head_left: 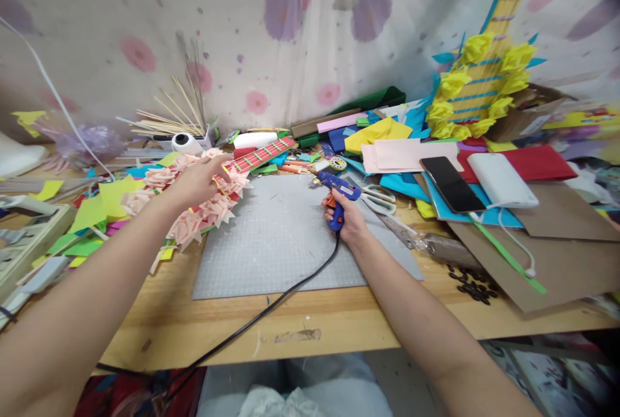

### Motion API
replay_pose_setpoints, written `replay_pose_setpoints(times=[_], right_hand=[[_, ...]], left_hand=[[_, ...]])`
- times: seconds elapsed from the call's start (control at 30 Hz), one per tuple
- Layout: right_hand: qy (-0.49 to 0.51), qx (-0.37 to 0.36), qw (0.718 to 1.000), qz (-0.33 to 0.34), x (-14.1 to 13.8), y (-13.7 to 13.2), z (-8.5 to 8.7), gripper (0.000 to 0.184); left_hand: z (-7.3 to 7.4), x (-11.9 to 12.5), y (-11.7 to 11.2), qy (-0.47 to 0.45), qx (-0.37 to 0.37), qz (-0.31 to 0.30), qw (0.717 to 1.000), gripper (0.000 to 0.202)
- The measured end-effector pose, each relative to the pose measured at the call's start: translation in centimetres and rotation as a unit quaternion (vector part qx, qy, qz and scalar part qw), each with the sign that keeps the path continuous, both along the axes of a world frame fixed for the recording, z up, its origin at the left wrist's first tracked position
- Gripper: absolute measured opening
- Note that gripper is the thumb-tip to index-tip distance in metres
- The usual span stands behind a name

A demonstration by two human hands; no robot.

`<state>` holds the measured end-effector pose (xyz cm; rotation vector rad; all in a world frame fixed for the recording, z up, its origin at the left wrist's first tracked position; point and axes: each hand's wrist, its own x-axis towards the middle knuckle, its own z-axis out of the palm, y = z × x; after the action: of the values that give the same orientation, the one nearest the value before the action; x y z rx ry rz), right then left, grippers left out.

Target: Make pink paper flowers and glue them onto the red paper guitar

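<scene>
A small craft guitar (259,155) with a red and green neck lies at the left of the grey cutting mat (271,236), its body ringed with pale pink paper flowers (186,226). My left hand (206,178) reaches over the body, its fingers apart at the base of the neck; the flowers partly hide its underside. In my right hand (351,217) is a blue hot glue gun (346,188), gripped by the handle near its orange trigger. The gun's nozzle points left above the mat, and its black cord (290,291) runs down off the table's front edge.
White-handled scissors (378,197) lie right of the glue gun. A phone (453,183) and a white power bank (502,179) rest on coloured sheets and cardboard (571,268). A yellow-flowered guitar (477,84) stands behind. At left are a power strip (36,249) and wooden sticks (169,117).
</scene>
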<state>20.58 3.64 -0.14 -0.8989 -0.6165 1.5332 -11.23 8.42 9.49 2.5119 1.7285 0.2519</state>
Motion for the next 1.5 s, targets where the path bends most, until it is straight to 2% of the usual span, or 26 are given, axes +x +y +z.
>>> replay_pose_setpoints(times=[0.13,0.4,1.03,1.2,1.33,1.5], right_hand=[[-0.001,-0.003,1.000,-0.003,-0.1,0.0,0.0,0.033],[-0.008,0.007,1.000,-0.005,0.0,0.0,-0.2,0.033],[-0.007,0.002,1.000,-0.004,-0.2,-0.1,0.0,0.031],[-0.008,0.002,1.000,-0.005,-0.1,-0.1,0.0,0.031],[-0.009,0.005,1.000,-0.007,-0.1,-0.1,0.0,0.032],[-0.005,0.004,1.000,-0.006,-0.1,-0.1,0.0,0.032]], left_hand=[[-0.8,-0.2,-0.6,0.026,0.014,0.003,1.000,0.079],[-1.8,-0.4,-0.5,0.025,0.003,-0.002,1.000,0.079],[-1.1,0.4,-0.7,0.010,-0.029,-0.002,1.000,0.076],[-1.1,0.6,-0.7,-0.023,0.000,-0.004,1.000,0.067],[-0.8,1.0,-0.5,-0.071,0.034,0.028,0.997,0.056],[-0.9,1.0,0.3,-0.091,0.043,0.042,0.994,0.054]])
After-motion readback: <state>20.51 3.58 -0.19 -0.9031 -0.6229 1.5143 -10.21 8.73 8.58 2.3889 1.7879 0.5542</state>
